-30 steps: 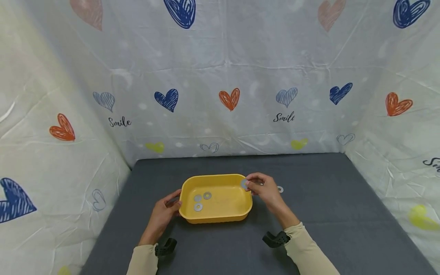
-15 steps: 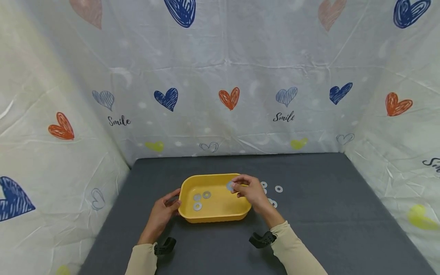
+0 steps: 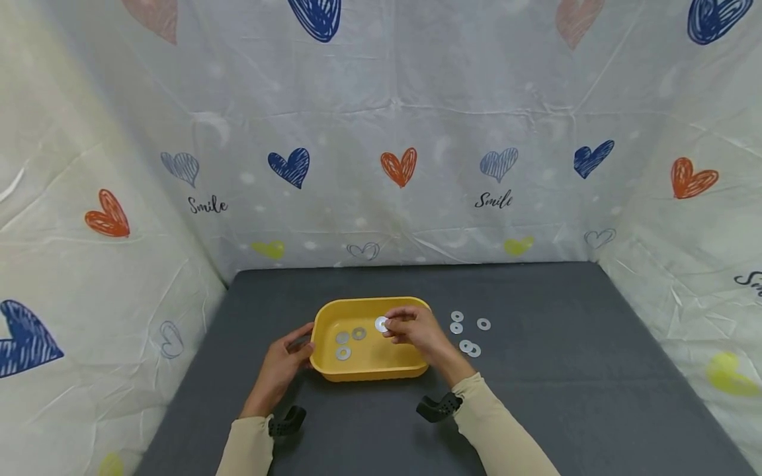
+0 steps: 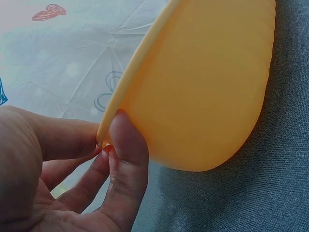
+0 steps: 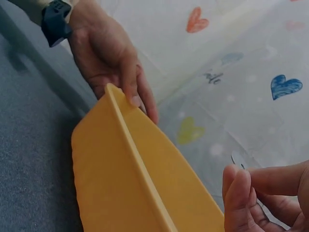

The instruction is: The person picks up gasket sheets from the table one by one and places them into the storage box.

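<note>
- Held washer [image 3: 378, 323], one, grey: we judged it light, stiff, perhaps slippery, best taken by its rim.
- It jutted left of the fingertips of the right hand [image 3: 413, 328], whose thumb and fingers pinched it above the tray [image 3: 369, 375].
- Tray, one, yellow: we judged it light, stiff; thumb and fingers of the left hand [image 3: 284, 357] pinched its left rim.
- Loose washers [image 3: 338, 354], three: we noted them inside, between both hands' fingers.
- Outer washers [image 3: 452, 328], five: on the table [image 3: 548, 410], right of the right fingers, two overlapping.

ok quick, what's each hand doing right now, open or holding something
Left hand: closed on the rim of the tray.
Right hand: closed, pinching a washer.
</note>
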The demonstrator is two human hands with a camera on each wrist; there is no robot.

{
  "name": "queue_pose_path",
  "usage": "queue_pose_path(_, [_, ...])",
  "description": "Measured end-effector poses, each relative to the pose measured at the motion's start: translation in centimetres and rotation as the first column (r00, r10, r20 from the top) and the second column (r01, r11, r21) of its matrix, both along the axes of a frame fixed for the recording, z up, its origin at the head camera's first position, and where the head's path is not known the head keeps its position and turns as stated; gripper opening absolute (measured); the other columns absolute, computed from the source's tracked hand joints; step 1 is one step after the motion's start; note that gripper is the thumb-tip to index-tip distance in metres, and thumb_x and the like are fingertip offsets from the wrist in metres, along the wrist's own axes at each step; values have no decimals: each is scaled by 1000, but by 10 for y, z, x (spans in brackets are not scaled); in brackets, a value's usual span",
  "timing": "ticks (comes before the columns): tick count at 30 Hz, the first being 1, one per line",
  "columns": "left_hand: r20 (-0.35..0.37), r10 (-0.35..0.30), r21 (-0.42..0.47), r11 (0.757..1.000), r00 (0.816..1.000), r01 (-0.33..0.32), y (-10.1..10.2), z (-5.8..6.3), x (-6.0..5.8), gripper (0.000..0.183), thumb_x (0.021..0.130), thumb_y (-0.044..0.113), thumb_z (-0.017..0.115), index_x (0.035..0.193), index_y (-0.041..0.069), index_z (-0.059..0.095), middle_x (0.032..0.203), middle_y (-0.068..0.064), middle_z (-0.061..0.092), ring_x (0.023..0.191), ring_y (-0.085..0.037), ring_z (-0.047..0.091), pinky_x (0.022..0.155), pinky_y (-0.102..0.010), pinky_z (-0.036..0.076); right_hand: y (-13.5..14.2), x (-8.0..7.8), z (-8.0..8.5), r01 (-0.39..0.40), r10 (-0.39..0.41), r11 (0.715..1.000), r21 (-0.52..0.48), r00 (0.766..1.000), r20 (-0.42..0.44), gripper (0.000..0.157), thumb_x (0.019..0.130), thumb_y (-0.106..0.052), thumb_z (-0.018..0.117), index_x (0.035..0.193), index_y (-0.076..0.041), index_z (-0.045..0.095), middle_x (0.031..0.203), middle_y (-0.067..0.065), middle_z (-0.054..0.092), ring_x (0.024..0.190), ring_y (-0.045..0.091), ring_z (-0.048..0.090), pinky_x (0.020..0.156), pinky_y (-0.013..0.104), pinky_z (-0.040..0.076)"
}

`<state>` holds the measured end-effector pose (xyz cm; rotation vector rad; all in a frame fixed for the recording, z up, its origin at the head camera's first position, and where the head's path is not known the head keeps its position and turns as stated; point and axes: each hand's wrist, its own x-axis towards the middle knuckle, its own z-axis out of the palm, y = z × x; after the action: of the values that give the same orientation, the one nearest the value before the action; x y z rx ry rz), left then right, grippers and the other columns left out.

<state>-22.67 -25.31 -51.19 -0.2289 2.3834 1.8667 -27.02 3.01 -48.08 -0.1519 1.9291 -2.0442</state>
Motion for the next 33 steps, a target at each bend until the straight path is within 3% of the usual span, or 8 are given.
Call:
queue_pose_path(10, [2,-11,9,1000,1000,11,0,1,1,50,100,11,56,148,18,46,149,-12,48,114,-29,62,77,-32,57,-17,-4,-6,-42,41,999,6,998,41,21,91,0,64,111,7,66,94,11,68,74,14,71,72,30,60])
queue_pose_path(20, [7,-4,0,1000,1000,4,1,-1,-1,50,100,11,55,148,18,45,149,-12,48,114,-29,63,76,-31,57,-31,-10,-7,-58,46,987,147,995,85,18,91,0,64,108,4,70,94,15,71,75,18,72,82,41,59])
queue_pose_path(33, [10,13,-18,1000,1000,-13,2,-2,-3,51,100,10,56,148,17,45,148,-13,49,111,-27,64,74,-29,57,-45,-19,-19,-99,67,964,245,988,137,15,88,1,66,100,1,75,93,14,70,68,18,71,75,36,60])
